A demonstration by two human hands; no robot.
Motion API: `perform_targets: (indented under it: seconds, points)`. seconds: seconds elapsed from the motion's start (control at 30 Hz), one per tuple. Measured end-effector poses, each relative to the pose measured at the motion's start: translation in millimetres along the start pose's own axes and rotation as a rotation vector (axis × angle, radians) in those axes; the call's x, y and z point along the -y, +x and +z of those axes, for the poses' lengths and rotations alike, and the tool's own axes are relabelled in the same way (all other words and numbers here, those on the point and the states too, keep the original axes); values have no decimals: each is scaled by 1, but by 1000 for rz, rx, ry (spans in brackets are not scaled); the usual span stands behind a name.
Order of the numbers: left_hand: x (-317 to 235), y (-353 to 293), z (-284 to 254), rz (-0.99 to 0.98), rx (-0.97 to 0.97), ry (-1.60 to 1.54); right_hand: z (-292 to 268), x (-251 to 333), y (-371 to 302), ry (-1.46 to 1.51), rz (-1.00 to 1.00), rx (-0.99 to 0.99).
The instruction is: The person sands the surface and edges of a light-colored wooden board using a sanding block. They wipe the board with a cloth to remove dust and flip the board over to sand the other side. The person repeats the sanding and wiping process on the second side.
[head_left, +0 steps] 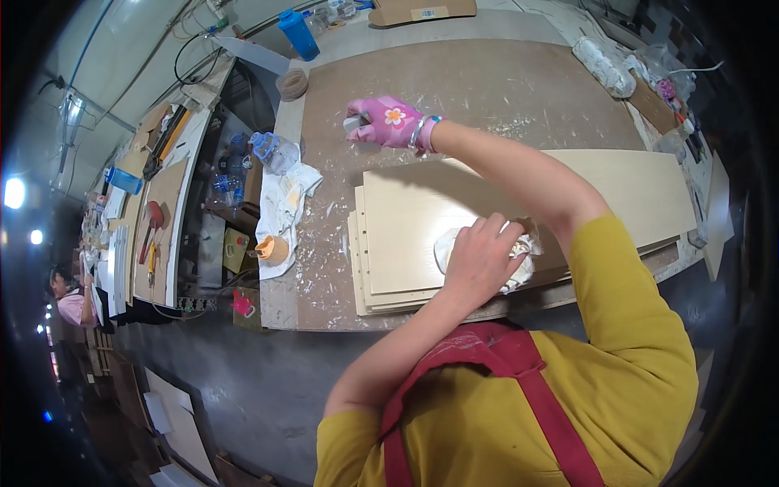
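Note:
My bare left hand (483,258) is closed on a crumpled white cloth (523,272), which lies on the top pale wood-grain panel (406,219). That panel sits slightly shifted on a stack of similar panels, whose left edges show drilled holes. My right hand (388,123), in a pink glove with a flower on its back, reaches across to the far left, beyond the stack. Its fingers are curled round a small grey object (354,123), mostly hidden, whose kind I cannot make out. It is over the brown worktable (422,73).
At the table's left edge are a white rag (284,215), a clear bottle with a blue top (276,152), an orange container (272,249) and a tape roll (292,84). A blue cup (299,34) stands behind. Another person (75,304) is at far left.

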State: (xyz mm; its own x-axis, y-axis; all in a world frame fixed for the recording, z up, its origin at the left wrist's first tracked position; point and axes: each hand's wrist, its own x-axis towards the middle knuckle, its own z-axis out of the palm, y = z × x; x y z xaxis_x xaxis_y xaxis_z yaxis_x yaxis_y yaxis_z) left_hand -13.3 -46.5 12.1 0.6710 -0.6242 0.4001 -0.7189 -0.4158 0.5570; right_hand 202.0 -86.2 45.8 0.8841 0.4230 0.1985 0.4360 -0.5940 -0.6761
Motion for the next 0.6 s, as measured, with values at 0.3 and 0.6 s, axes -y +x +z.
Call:
perform_targets:
  seconds: [0.3,0.6]
  points:
    - [4,-4,3,29,15,20,22,4,-27,-108,107,-43]
    - [1,-1,6,79,29,66,16,8,-33,-151,282,-69]
